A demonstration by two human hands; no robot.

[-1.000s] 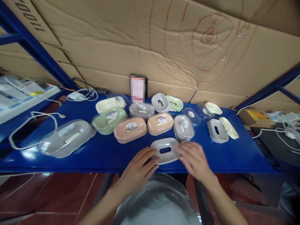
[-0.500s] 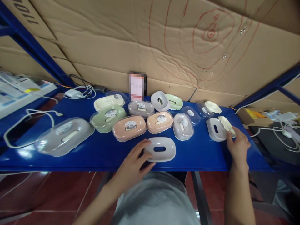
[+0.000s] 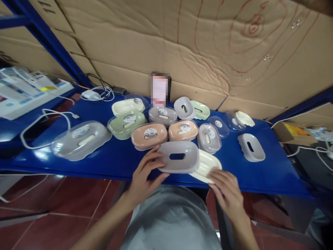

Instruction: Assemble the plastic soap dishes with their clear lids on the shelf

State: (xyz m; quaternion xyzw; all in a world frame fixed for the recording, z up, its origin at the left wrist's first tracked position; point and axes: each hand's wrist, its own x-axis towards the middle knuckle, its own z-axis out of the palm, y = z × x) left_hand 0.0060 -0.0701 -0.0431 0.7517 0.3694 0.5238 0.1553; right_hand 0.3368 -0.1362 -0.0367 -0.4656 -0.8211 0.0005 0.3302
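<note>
My left hand (image 3: 145, 173) grips the left end of a grey soap-dish base (image 3: 178, 157) with an oval slot and holds it tilted just above the blue table (image 3: 117, 163). Beside it, my right hand (image 3: 225, 189) holds the near edge of a cream tray insert (image 3: 205, 165), which lies partly under the grey base's right end. Both are at the table's front edge, in front of a row of closed soap boxes.
Several lidded soap boxes in peach (image 3: 149, 134), green (image 3: 127, 123), grey and cream fill the table's middle. A large grey box (image 3: 81, 139) lies at the left, a loose grey base (image 3: 251, 147) at the right. Cables (image 3: 44, 118) trail left; cardboard (image 3: 208, 52) backs the table.
My right hand went right to the cream insert, picked it up and brought it back beside the grey base. My left hand has lifted and tilted the grey base.
</note>
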